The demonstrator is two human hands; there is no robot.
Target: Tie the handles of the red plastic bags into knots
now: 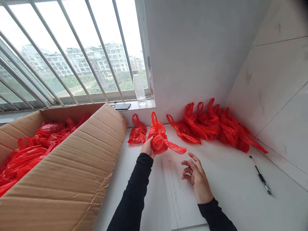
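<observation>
We see the knotted red bag standing on the white table, close to the back wall, bunched into a ball with one handle loop sticking up and another trailing out flat to the right. Our left hand grips it from the left and below, fingers closed around the crumpled plastic. Our right hand is apart from the bag, nearer to us and to the right. It holds nothing, with its fingers loosely spread and slightly curled. The bag's trailing handle lies between the two hands, short of the right fingertips.

Under and beside the right hand lies a sheet of paper with a column of small print that we cannot read. Just left of the held bag sits a second tied bag, touching or nearly touching it. To the right, a row of red bags runs along the wall into the corner. A pen lies well apart on the table's right side.

On our left stands a large cardboard box, flap open, with more red bags piled inside. On the windowsill above are a clear water bottle and a dark flat object.
</observation>
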